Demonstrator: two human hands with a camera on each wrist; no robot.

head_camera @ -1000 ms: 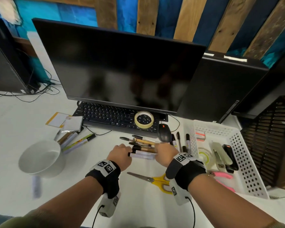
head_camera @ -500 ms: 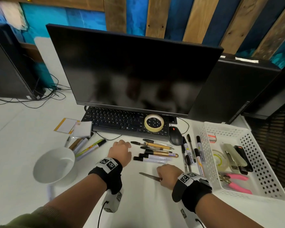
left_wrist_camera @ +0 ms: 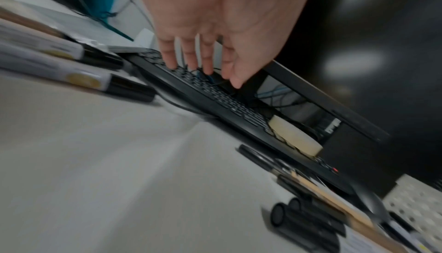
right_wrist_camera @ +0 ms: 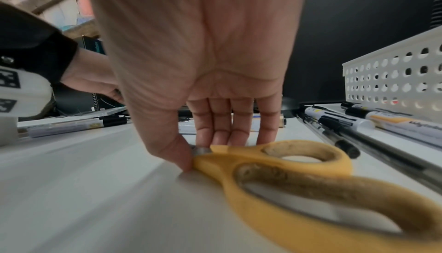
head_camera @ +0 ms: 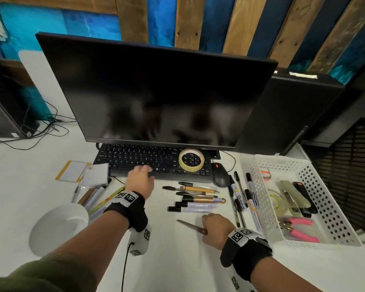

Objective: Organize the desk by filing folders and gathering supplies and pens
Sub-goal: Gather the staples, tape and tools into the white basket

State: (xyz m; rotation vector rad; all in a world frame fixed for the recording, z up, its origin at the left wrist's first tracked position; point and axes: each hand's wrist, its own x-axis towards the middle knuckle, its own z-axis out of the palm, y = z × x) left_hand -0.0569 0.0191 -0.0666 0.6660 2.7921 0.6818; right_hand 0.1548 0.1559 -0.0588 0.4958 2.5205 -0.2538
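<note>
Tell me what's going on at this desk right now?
A person is tidying a desk. Their right hand pinches the yellow scissors near the pivot, with the scissors lying on the desk. The left hand reaches over the front edge of the keyboard, fingers straight and holding nothing. Loose pens and markers lie between the hands, more lie beside the white basket, and a tape roll sits on the keyboard.
</note>
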